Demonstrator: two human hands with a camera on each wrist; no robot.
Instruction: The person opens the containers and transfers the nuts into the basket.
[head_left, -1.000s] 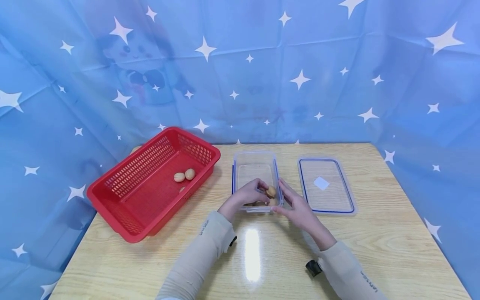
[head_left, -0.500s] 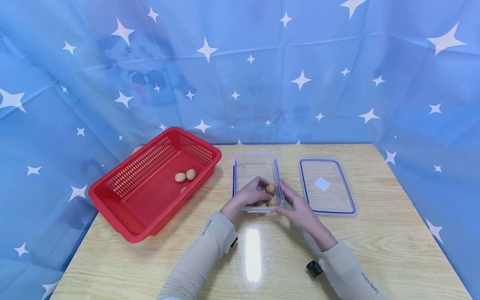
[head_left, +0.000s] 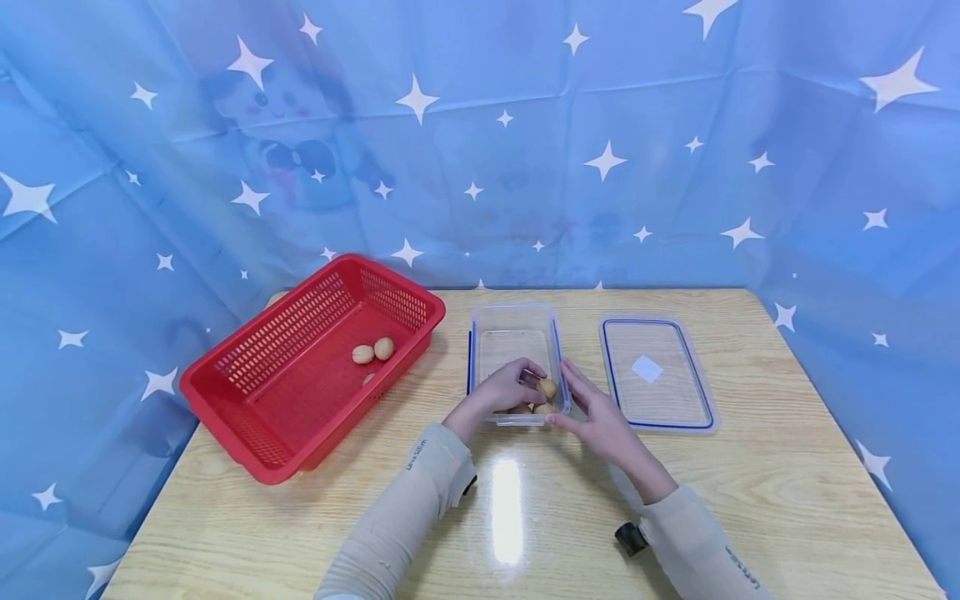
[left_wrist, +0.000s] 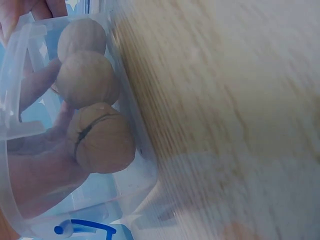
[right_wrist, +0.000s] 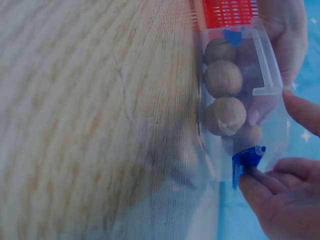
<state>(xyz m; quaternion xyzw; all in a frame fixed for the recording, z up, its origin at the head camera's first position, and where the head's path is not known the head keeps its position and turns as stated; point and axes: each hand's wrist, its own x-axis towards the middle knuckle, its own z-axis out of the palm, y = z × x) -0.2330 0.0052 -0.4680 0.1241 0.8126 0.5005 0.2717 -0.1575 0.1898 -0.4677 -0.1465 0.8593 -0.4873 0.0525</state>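
Note:
A clear plastic food container (head_left: 517, 319) with blue edging stands on the table, several walnuts lined along its near end. My left hand (head_left: 501, 387) reaches down inside it, thumb and fingers curled about a walnut (head_left: 548, 388) near the right wall. Through the end wall, the left wrist view shows a cracked walnut (left_wrist: 104, 140) beside that hand. My right hand (head_left: 600, 421) grips the container's near right corner, thumb at the front rim and fingers along the right side. In the right wrist view its fingers (right_wrist: 265, 192) touch a blue clip (right_wrist: 247, 159).
A red plastic basket (head_left: 300, 458) sits at the left with a few walnuts (head_left: 372, 351) in it. The clear lid (head_left: 656, 375) with a blue seal and a white label lies right of the container. A starry blue curtain (head_left: 487, 158) hangs behind the table (head_left: 765, 467).
The walnut at my left fingers has shifted slightly right and toward the near end of the container. My right hand stays on the corner. The whole view has drifted slightly.

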